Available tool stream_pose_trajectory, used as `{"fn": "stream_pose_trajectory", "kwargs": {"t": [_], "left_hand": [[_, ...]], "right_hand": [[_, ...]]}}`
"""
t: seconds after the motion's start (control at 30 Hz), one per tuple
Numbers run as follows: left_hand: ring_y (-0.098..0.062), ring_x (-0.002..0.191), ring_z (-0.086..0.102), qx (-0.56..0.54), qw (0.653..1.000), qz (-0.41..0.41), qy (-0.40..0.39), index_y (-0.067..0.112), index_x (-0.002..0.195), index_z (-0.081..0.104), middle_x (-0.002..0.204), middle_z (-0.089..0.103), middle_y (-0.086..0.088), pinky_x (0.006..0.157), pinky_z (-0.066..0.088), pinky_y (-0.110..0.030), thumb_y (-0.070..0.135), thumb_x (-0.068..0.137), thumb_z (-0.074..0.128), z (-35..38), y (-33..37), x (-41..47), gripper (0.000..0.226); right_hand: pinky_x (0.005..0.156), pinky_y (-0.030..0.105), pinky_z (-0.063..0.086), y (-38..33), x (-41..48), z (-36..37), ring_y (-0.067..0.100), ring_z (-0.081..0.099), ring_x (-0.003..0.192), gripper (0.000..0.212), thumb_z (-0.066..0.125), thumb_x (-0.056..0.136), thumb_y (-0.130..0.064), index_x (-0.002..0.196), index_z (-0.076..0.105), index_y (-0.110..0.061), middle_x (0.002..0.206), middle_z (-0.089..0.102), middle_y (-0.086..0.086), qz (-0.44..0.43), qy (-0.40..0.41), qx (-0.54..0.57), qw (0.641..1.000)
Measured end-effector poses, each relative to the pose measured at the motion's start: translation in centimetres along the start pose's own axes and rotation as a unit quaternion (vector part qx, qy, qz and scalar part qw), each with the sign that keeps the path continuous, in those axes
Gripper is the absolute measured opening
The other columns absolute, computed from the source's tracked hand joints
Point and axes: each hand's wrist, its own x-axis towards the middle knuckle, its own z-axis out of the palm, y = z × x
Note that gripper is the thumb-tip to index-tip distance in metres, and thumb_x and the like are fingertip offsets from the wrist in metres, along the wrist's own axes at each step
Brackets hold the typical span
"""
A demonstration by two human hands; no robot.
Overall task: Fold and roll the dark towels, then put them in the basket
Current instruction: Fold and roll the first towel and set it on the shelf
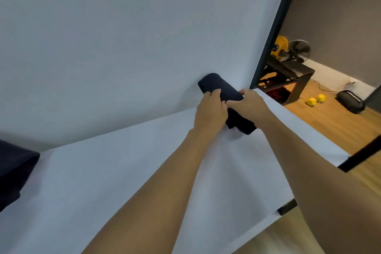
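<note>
dark navy cloth, a rolled towel (220,90), lies at the far right of the white-covered table (123,181), close against the white backdrop (123,37) and near the table's right edge. both hands are on it. the left hand (210,109) has its fingers curled down over the roll, clamped on the cloth, and the right hand (249,105) grips it from the other side, fingers closed on the towel with the thumb tucked under the left hand's knuckles. part of the towel sticks out below the hands toward the camera, looking looser and flatter than the tight far end.

that loose near end is the likely trouble: if either hand lets go before the roll is finished or lifted as one piece, the tail could spring open and the roll slacken. the towel also sits close to the table's edge, so a push to the right might send it onto the wooden floor (329,126). no basket shows in this view, so carrying the roll there will mean turning away while gripping it firmly. another dark towel (14,171) waits at the left edge, not yet rolled as far as i can judge.
</note>
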Motion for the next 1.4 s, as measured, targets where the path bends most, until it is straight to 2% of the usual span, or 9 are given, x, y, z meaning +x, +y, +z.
{"fn": "stream_pose_trajectory", "kwargs": {"t": [0.13, 0.3, 0.4, 0.53, 0.73, 0.93, 1.07, 1.17, 1.4], "left_hand": [[-0.033, 0.113, 0.055, -0.002, 0.995, 0.011, -0.103, 0.007, 0.133, 0.044, 0.124, 0.059, -0.014, 0.090, 0.043, -0.039, 0.018, 0.099, 0.042, 4.4, 1.6, 1.7, 0.036], [-0.032, 0.126, 0.045, 0.072, 0.987, 0.005, -0.146, 0.008, 0.152, 0.015, 0.143, 0.047, -0.012, 0.104, 0.032, -0.048, 0.026, 0.100, 0.040, 7.6, 1.5, 3.3, 0.061], [-0.034, 0.125, 0.044, 0.093, 0.983, 0.007, -0.155, 0.005, 0.150, 0.018, 0.138, 0.050, -0.016, 0.106, 0.032, -0.047, 0.028, 0.100, 0.039, 7.6, 0.9, 3.3, 0.058], [-0.034, 0.117, 0.052, 0.070, 0.987, -0.006, -0.143, 0.007, 0.143, 0.031, 0.133, 0.054, -0.012, 0.100, 0.041, -0.048, 0.033, 0.100, 0.040, 6.5, 1.0, 2.8, 0.051], [-0.033, 0.102, 0.057, -0.007, 0.990, -0.033, -0.138, 0.011, 0.110, 0.045, 0.110, 0.059, -0.010, 0.090, 0.046, -0.049, 0.031, 0.099, 0.041, 2.3, 1.4, 1.2, 0.024], [-0.032, 0.134, 0.040, 0.000, 0.988, -0.039, -0.151, 0.007, 0.144, 0.031, 0.147, 0.041, -0.013, 0.107, 0.035, -0.044, 0.033, 0.103, 0.036, -2.0, 0.7, -1.5, 0.049], [-0.033, 0.127, 0.046, -0.001, 0.986, -0.046, -0.160, 0.008, 0.141, 0.035, 0.140, 0.048, -0.014, 0.105, 0.039, -0.045, 0.031, 0.104, 0.035, -1.4, 0.6, -2.3, 0.044], [-0.034, 0.114, 0.055, -0.005, 0.982, -0.052, -0.183, 0.012, 0.129, 0.043, 0.121, 0.058, -0.013, 0.099, 0.043, -0.046, 0.023, 0.101, 0.039, 0.4, 1.5, -2.1, 0.030], [-0.032, 0.131, 0.041, 0.104, 0.971, -0.045, -0.212, 0.012, 0.150, 0.023, 0.140, 0.050, -0.012, 0.110, 0.024, -0.050, 0.035, 0.096, 0.052, 4.0, 2.6, -1.0, 0.065]], "right_hand": [[0.058, 0.024, 0.038, 3.4, 2.6, -1.7, 0.017, 0.058, 0.081, 0.041, 0.068, 0.079, -0.040, 0.107, 0.058, -0.011, 0.093, 0.063, 0.003, 0.042, 0.048, -0.062, 0.996], [0.072, 0.031, 0.045, 5.0, 4.1, -0.8, 0.022, 0.059, 0.089, 0.050, 0.060, 0.086, -0.051, 0.119, 0.052, -0.015, 0.106, 0.063, 0.005, 0.044, 0.081, -0.133, 0.987], [0.087, 0.041, 0.051, 5.0, 4.2, -0.4, 0.027, 0.061, 0.102, 0.063, 0.052, 0.085, -0.065, 0.126, 0.049, -0.018, 0.115, 0.063, 0.006, 0.044, 0.071, -0.197, 0.977], [0.101, 0.054, 0.043, 3.8, 3.8, -0.9, 0.034, 0.051, 0.125, 0.080, 0.049, 0.082, -0.073, 0.142, 0.037, -0.020, 0.139, 0.051, 0.010, 0.054, 0.050, -0.240, 0.968], [0.101, 0.055, 0.041, 1.4, 2.7, -1.0, 0.037, 0.049, 0.125, 0.074, 0.054, 0.085, -0.063, 0.141, 0.036, -0.019, 0.137, 0.049, 0.013, 0.030, 0.053, -0.243, 0.968], [0.095, 0.052, 0.047, 0.9, 1.5, -0.7, 0.040, 0.051, 0.119, 0.060, 0.056, 0.091, -0.047, 0.141, 0.039, -0.018, 0.134, 0.047, 0.016, 0.008, 0.032, -0.274, 0.961], [0.096, 0.049, 0.043, 1.1, 0.3, 0.4, 0.037, 0.043, 0.125, 0.052, 0.060, 0.092, -0.034, 0.139, 0.041, -0.023, 0.140, 0.042, 0.011, -0.034, 0.053, -0.345, 0.936], [0.100, 0.048, 0.039, 0.9, -0.2, 1.4, 0.034, 0.040, 0.128, 0.052, 0.061, 0.092, -0.032, 0.139, 0.040, -0.025, 0.143, 0.040, 0.008, -0.048, 0.057, -0.359, 0.930], [0.104, 0.048, 0.036, 2.6, -0.3, 1.0, 0.035, 0.036, 0.133, 0.067, 0.061, 0.093, -0.027, 0.149, 0.025, -0.024, 0.154, 0.028, 0.008, -0.071, 0.024, -0.368, 0.927]]}}
